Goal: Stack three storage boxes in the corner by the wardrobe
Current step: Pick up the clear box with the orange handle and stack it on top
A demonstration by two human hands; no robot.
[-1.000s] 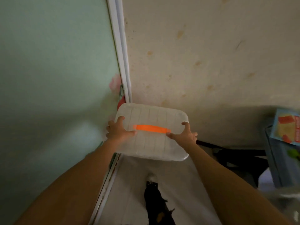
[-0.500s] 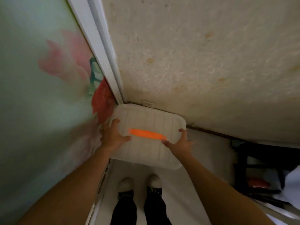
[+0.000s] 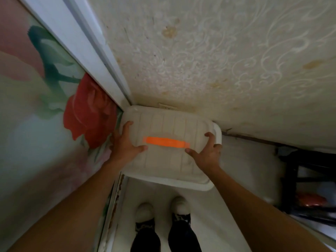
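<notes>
A translucent white storage box (image 3: 169, 128) with a ribbed lid and an orange handle strip (image 3: 166, 142) sits in the corner between the wardrobe and the wall. My left hand (image 3: 124, 144) grips its left edge, thumb on the lid. My right hand (image 3: 207, 153) grips its right edge, thumb near the orange strip. At the right, a second white rim (image 3: 219, 135) shows just beyond the lid, so another box seems to lie beneath. What is under the top box is hidden.
The wardrobe door (image 3: 54, 110) with a red flower print and white frame (image 3: 87, 50) runs along the left. Patterned cream wallpaper (image 3: 218, 60) stands behind the box. My feet (image 3: 163, 208) stand on pale floor. Dark furniture with a red item (image 3: 311, 199) is at the right.
The box held in both hands has come down and into the corner against the wardrobe and wall. The view has tilted downward, bringing my feet and the floor into sight.
</notes>
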